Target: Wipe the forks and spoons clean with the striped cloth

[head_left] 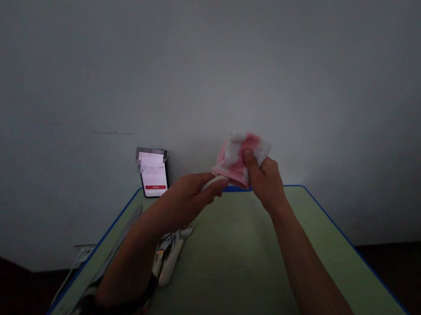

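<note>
A crumpled pink-and-white cloth (241, 158) is pinched up by the right hand (265, 182) over a green blue-edged table (241, 284), and a curved white plastic piece (213, 182), hard to make out, seems wrapped in the closed left hand (185, 200).

Black smartphone (153, 184): upper screen pixelated; text unreadable.
Curved white object (213, 182): largely concealed by left hand (185, 200); type undeterminable.
Pink-and-white cloth (239, 156): partly covered by right hand (265, 182).
White-handled tools (171, 260): partly obscured by left forearm (133, 255).
Dark wristband (119, 302): cut off by lower edge.
</note>
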A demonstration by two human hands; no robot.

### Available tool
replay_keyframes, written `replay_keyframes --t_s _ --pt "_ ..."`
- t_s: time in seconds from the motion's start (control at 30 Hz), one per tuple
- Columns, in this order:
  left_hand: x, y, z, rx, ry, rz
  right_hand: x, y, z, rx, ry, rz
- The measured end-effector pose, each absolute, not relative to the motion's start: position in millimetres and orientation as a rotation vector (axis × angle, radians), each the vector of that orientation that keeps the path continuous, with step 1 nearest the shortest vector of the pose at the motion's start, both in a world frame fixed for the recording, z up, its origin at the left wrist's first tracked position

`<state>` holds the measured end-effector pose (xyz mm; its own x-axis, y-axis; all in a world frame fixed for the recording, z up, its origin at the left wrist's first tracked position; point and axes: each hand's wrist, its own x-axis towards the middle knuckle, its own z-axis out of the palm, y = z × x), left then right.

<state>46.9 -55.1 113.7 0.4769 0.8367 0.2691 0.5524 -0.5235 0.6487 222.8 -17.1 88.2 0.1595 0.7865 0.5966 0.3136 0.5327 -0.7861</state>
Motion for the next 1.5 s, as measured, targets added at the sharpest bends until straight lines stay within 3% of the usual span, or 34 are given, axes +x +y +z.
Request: replay_keyframes --t_s 0.23,0.47,0.73,0.93,1.2,1.5 --pt "56.5 -55.5 109.3 2.303 1.240 0.822 198.0 -19.6 78.2 -0.911 -1.219 0.852" --pt "75.5 -53.4 94.4 2.252 1.233 0.886 190.1 -20.9 77.2 -0.928 -1.061 0.863" --pt "62.4 -47.6 98.9 2.306 1.209 0.758 208.0 -17.5 82.3 -0.906 -1.275 0.956" --pt "43.3 -42.3 100.2 2.339 1.221 0.673 230.7 -13.0 83.7 -0.964 -1.460 0.838" --pt "26.3 -48.5 114.1 2.356 1.334 0.939 257.0 -17.4 88.8 -0.927 -1.880 0.948" --pt "41.1 -65.7 125.5 2.384 1.338 0.981 248.9 -27.3 96.5 -0.993 -1.792 0.955"
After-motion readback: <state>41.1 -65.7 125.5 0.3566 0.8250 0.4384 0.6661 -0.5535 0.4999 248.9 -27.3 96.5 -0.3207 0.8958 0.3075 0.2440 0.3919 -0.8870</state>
